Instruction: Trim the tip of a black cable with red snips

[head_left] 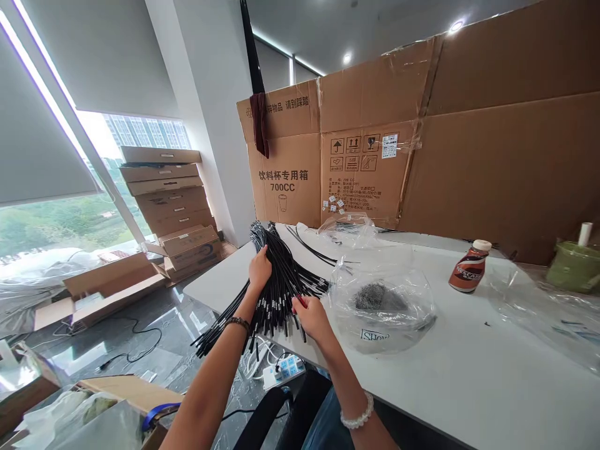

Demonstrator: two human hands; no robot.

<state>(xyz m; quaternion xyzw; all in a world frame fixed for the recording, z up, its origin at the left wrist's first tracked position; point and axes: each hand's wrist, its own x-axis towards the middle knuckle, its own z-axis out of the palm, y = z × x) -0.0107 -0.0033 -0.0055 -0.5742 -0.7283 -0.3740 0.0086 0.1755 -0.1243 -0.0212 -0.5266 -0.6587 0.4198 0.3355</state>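
So the left hand [260, 269] is curled mostly closed on a fat bunch of black cables [285, 272], up near its far end, and the right hand [313, 317] is down by the near ends, fingers closed on a small red thing [300, 303]. Can't tell what that is, most of it is hidden. The cables are fanned across the left end of the white table [469, 369], with some ends poking over the edge. Looks to me like close work at the loose ends, with the left hand steadying the bunch. Any move there calls for a firm left grip and a light right one, since the ends splay a lot and could tangle or slide off. Right of the cables is a clear bag [382, 312] with dark bits in it, then a brown bottle [469, 272]. Big cardboard [492, 162] stands behind the table. Off to the left there's a leaning stack of boxes [173, 203] by the window [37, 231], an open box [112, 287] on the shiny floor [173, 356], and a power strip [284, 373] below the table edge.
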